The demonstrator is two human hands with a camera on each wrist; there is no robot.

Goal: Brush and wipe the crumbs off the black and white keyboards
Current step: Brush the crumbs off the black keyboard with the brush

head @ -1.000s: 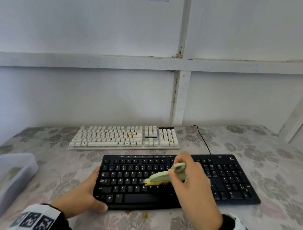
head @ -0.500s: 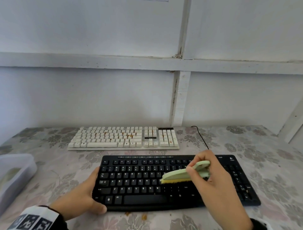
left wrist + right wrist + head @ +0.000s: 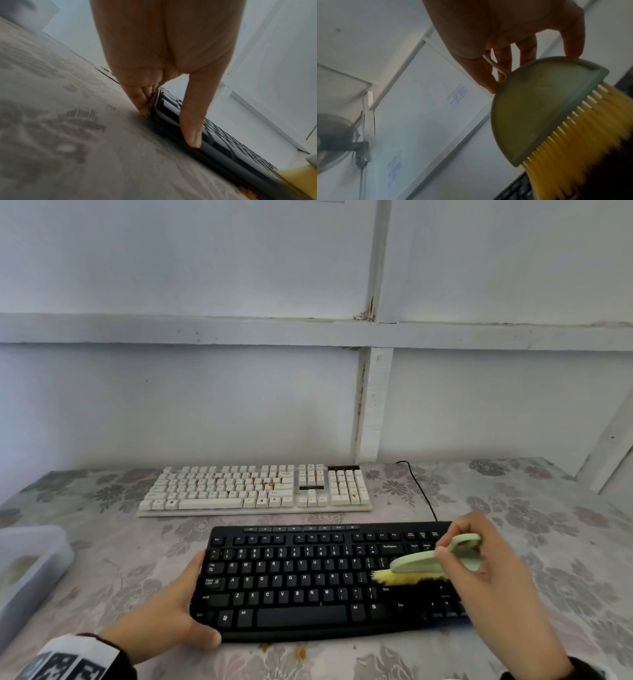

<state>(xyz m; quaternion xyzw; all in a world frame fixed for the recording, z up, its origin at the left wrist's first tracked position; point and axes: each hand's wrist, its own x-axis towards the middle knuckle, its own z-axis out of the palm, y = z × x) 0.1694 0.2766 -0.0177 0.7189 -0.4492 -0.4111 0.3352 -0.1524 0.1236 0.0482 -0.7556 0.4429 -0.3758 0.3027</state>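
The black keyboard (image 3: pixel 308 580) lies near the table's front edge. My left hand (image 3: pixel 171 621) grips its left end, thumb on the front edge, fingers along the side (image 3: pixel 142 102). My right hand (image 3: pixel 486 570) pinches a pale green brush (image 3: pixel 421 559) with yellow bristles (image 3: pixel 573 155), which rest on the keys right of the letter block. The white keyboard (image 3: pixel 257 487) sits behind, with orange crumbs among its keys. A few crumbs (image 3: pixel 298 652) lie on the cloth in front of the black keyboard.
A translucent plastic tub (image 3: pixel 30 570) stands at the left edge of the floral tablecloth (image 3: pixel 548 542). A black cable (image 3: pixel 421 491) runs from the wall to the black keyboard's back right. The white wall stands close behind the white keyboard.
My right hand has swept the brush rightward across the black keyboard, from its middle to the right of the letter keys. The left hand has kept its hold.
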